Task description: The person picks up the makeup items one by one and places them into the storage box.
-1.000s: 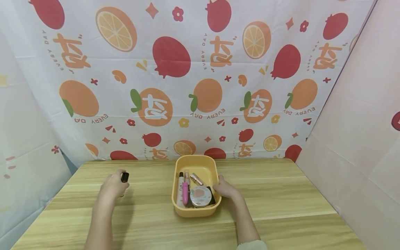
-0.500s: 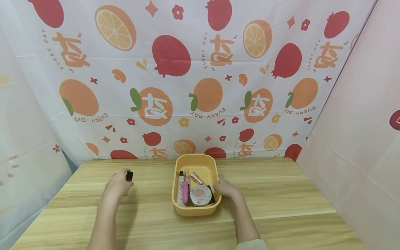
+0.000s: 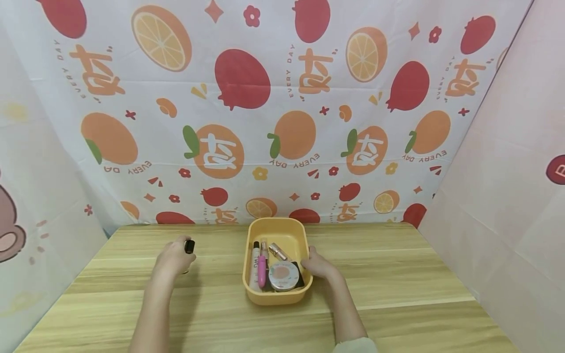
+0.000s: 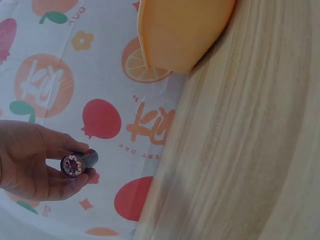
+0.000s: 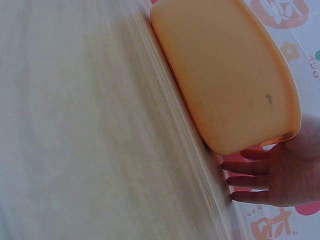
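My left hand is held above the table, left of the yellow plastic box. Between thumb and fingers it grips a small black cosmetic tube; the left wrist view shows a faceted, jewel-like end on this tube. My right hand holds the box by its right side, the thumb over the rim and the other fingers outside, spread nearly straight in the right wrist view. Inside the box lie a white tube, a pink tube, a gold lipstick and a round compact.
A light wood-grain table carries the box near its far edge. Behind it hangs a white curtain printed with fruit, and further pale curtains stand at both sides.
My left hand has moved to the right with the black tube, closer to the box. The right hand and the box stay where they were.
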The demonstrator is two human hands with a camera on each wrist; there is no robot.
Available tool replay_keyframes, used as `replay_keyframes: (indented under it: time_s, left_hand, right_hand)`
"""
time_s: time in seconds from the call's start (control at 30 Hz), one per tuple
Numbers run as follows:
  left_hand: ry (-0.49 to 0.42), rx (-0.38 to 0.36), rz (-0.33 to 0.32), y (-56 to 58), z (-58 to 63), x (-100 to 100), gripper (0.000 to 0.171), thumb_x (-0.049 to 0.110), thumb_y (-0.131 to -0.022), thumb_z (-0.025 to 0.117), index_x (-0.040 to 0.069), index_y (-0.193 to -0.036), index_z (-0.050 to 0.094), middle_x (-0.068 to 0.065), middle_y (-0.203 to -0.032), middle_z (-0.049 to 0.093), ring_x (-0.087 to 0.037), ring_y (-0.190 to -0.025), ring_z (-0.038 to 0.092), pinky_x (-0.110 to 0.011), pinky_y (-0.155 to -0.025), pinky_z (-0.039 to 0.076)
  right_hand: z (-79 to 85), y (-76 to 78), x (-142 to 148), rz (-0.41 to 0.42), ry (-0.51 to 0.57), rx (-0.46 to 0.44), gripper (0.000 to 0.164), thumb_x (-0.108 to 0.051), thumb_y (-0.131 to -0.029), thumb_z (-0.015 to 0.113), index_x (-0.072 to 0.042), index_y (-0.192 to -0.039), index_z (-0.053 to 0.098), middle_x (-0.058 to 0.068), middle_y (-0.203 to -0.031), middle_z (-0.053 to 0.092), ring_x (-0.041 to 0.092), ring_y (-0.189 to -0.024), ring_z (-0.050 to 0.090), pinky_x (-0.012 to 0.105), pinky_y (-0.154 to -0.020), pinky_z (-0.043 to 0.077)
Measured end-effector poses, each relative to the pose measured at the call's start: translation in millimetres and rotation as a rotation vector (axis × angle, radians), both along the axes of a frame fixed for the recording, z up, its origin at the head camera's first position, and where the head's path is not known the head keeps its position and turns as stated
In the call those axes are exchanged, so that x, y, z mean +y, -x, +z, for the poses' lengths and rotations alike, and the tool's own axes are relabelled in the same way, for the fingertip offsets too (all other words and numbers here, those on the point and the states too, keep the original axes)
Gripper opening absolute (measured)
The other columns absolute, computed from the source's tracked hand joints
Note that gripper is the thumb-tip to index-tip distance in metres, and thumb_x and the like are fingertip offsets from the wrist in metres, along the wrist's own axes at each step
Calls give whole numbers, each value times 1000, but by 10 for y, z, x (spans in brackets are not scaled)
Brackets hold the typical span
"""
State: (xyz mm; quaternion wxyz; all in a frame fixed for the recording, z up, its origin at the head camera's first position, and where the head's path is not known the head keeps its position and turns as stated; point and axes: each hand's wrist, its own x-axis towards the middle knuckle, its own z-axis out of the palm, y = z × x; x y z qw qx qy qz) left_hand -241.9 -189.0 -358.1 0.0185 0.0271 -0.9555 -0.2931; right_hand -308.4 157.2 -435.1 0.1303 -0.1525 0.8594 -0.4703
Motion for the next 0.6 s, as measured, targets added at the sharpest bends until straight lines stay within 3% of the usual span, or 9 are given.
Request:
replay_keyframes:
  time_s: [0.27,0.6]
  left_hand:
    - [-5,15,-15,41,15,73,52,2,-80,53,-16,-126,37,-38,-102,49,-40,-86,49,-50,-67,44]
    - [7,25,-15,70,40,172,52,2,-80,55,-17,-125,39,-40,-110,47,-45,-95,48,-55,-77,42]
  right_hand:
    - [4,2,-1,-11,-2,0,43,0,-81,45,18,-117,30,24,-103,44,33,-95,49,40,-77,49]
    - [3,10,6,-6,0,5,41,0,-81,45,18,-115,30,23,-101,44,32,-92,50,38,-74,51]
